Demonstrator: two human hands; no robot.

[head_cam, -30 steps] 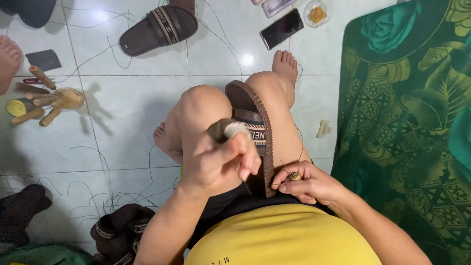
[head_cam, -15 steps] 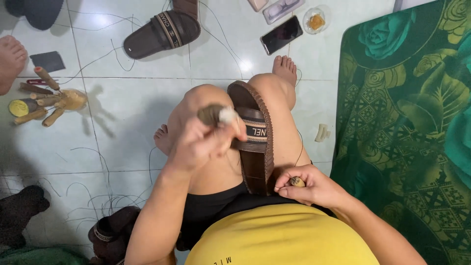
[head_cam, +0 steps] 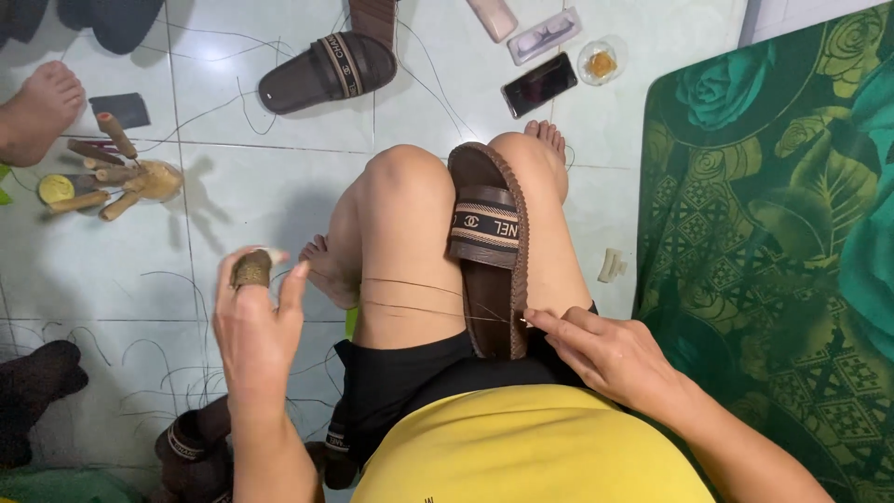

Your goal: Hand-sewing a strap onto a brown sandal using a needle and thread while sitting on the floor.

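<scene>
A brown slide sandal (head_cam: 489, 247) with a striped strap lies wedged between my raised knees. My right hand (head_cam: 605, 354) pinches a needle at the sandal's edge near its heel end. My left hand (head_cam: 256, 326) is drawn out to the left over the tiled floor, with a brown protective cap on one finger. Thin dark thread (head_cam: 410, 298) runs taut across my left thigh from the sandal's edge towards my left hand.
A matching sandal (head_cam: 326, 65) lies on the floor ahead, more sandals (head_cam: 191, 452) at lower left. Wooden-handled tools (head_cam: 116, 172) and another person's foot (head_cam: 37, 112) sit at left. A phone (head_cam: 538, 84), small containers and a green patterned mat (head_cam: 773, 251) lie to the right.
My left hand swung from over the sandal out to the left, pulling the thread taut across my thigh. My right hand stayed at the sandal's edge.
</scene>
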